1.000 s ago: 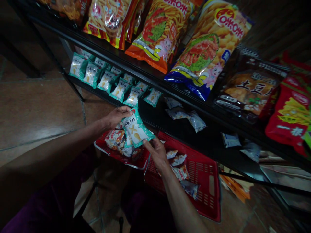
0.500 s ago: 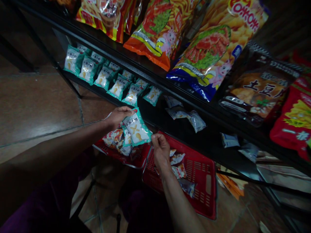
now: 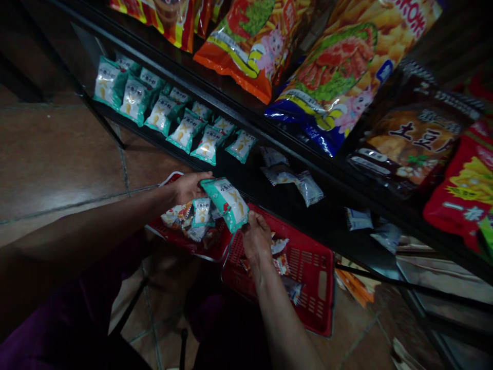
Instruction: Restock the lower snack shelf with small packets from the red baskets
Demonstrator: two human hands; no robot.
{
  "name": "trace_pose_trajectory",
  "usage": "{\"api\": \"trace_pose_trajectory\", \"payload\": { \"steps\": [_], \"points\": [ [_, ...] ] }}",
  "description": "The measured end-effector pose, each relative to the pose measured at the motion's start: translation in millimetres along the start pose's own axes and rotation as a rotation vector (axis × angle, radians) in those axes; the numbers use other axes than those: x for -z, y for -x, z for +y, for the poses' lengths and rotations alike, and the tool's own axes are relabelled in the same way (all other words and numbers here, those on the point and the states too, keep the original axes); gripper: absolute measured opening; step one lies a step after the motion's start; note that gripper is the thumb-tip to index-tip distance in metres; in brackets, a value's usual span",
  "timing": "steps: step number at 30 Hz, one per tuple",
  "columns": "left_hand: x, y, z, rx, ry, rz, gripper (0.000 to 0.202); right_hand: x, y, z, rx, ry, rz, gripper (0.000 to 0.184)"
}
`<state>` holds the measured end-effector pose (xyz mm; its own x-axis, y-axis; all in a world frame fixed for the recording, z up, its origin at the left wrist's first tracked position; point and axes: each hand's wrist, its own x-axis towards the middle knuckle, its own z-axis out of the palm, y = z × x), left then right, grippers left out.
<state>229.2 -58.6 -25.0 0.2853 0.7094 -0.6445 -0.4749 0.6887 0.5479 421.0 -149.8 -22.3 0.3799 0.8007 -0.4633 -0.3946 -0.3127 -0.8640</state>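
A teal-and-white snack packet (image 3: 229, 201) is held tilted between both hands above the baskets. My left hand (image 3: 190, 188) is closed at its upper left end, the fingertips partly hidden behind it. My right hand (image 3: 257, 234) pinches its lower right corner. Under my left hand, a red basket (image 3: 169, 180) holds a smaller teal packet (image 3: 202, 211) among other small wrapped snacks. Beneath my right hand stands a second red basket (image 3: 325, 308) with several small wrapped packets inside.
Teal snack packets (image 3: 185, 129) line the low black shelf (image 3: 246, 182) in rows, with loose clear-wrapped packets (image 3: 310, 187) farther right. Large snack bags (image 3: 327, 82) hang over the edge of the shelf above. Orange-and-cream packaging (image 3: 356, 285) lies right of the baskets on the tiled floor.
The packet has turned clockwise between my hands, its printed face now slanting down to the right. The small teal packet in the left basket is more exposed. The view has shifted slightly.
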Motion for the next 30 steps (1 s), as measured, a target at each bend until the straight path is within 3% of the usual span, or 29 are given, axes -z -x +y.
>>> {"api": "trace_pose_trajectory", "payload": {
  "steps": [5, 8, 12, 14, 23, 30],
  "points": [
    [-12.6, 20, 1, 0.120, 0.084, -0.198, 0.039, 2, -3, 6, 0.037, -0.061, 0.047, 0.038],
    [-18.1, 27, -2, 0.088, 0.132, -0.275, 0.053, 2, -4, 8, 0.068, -0.070, 0.047, 0.036],
    [-21.3, 29, -11, 0.047, 0.094, -0.327, 0.038, 0, -3, 9, 0.095, -0.056, 0.041, 0.035],
    [-22.3, 28, -17, 0.031, 0.045, -0.316, 0.029, -3, -1, 9, 0.090, -0.030, 0.032, 0.035],
    [-18.7, 23, -26, -0.133, -0.042, -0.191, 0.036, -11, 9, 7, 0.048, 0.032, -0.025, 0.038],
    [-21.5, 24, -27, -0.139, -0.028, -0.131, 0.037, -15, 17, 3, -0.173, -0.106, -0.108, 0.035]
  ]
}}
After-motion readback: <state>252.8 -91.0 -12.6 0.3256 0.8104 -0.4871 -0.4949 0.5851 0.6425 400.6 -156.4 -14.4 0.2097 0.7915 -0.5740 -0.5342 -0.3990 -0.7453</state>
